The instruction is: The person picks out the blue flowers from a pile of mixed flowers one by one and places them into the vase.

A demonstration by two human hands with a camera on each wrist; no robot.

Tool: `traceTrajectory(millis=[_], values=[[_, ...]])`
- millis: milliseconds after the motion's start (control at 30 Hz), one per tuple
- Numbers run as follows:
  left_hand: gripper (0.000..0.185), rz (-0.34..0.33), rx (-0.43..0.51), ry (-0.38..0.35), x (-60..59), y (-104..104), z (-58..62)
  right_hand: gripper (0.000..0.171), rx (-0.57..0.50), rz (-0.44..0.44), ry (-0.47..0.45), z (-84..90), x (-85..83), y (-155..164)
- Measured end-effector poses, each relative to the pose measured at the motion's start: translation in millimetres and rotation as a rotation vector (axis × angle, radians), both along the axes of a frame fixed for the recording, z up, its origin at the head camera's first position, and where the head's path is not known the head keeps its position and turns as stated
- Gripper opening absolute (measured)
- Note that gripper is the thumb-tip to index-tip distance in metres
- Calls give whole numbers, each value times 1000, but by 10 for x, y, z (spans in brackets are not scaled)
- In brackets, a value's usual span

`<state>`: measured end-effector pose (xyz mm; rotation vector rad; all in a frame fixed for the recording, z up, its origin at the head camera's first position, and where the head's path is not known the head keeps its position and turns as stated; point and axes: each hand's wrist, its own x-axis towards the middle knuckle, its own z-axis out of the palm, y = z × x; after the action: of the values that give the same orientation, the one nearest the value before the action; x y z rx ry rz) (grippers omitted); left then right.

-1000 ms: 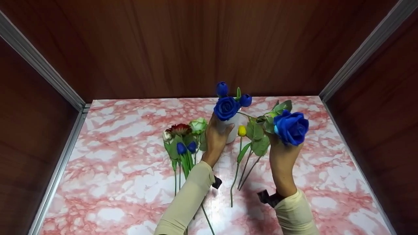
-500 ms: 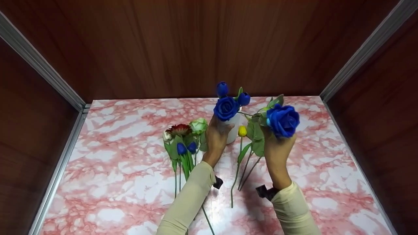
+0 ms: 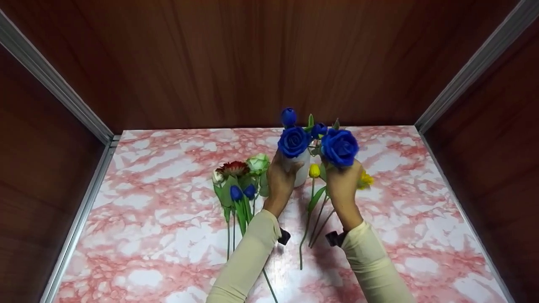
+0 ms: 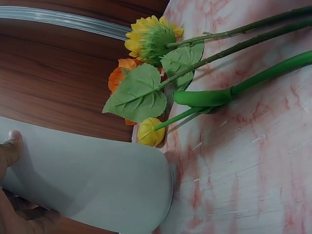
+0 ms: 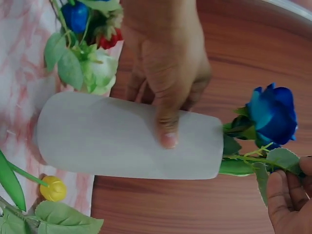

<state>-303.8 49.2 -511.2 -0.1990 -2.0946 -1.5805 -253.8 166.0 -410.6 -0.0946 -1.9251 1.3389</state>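
My left hand (image 3: 283,176) grips a white vase (image 3: 300,173) that stands on the marbled pink table (image 3: 160,235). A blue rose (image 3: 293,141) and two blue buds (image 3: 288,116) stick out of the vase. My right hand (image 3: 342,176) holds a second blue rose (image 3: 339,147) by its stem, right beside the vase's mouth. In the right wrist view the left hand (image 5: 165,63) wraps the vase (image 5: 112,141), and the right hand's fingers (image 5: 285,200) pinch a leafy stem next to a blue rose (image 5: 273,114). The left wrist view shows the vase (image 4: 92,183).
A bunch of red, white and blue flowers (image 3: 238,179) lies left of the vase. A yellow tulip (image 3: 313,170), a yellow sunflower (image 3: 365,180) and long stems (image 3: 313,223) lie to its right. Wooden walls close in the table's back and sides.
My right hand has carried the blue rose left and inward, up to the vase's mouth, uncovering the yellow sunflower on the table. The left hand has kept its grip on the vase.
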Motion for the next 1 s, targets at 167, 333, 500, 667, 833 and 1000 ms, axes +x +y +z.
traceTrajectory(millis=[167, 333, 500, 667, 833, 1000], values=[[74, 11, -9, 7, -5, -3, -19, 23, 91, -25, -39, -14, -79, -11], [72, 25, -26, -20, -15, -2, -30, 30, 128, -60, -109, -16, -160, -20], [72, 29, -34, -41, -24, 2, -24, 24, 202, -58, -110, -38, -260, -24], [74, 57, -66, -38, -31, 7, -13, 28, 236, -48, -102, -59, -374, -26], [72, 72, -83, -46, -16, 17, 1, 32, 191, -49, -161, -113, -452, -35], [70, 90, -115, -56, -13, 21, -1, 24, 178, -16, -169, -147, -510, -56]])
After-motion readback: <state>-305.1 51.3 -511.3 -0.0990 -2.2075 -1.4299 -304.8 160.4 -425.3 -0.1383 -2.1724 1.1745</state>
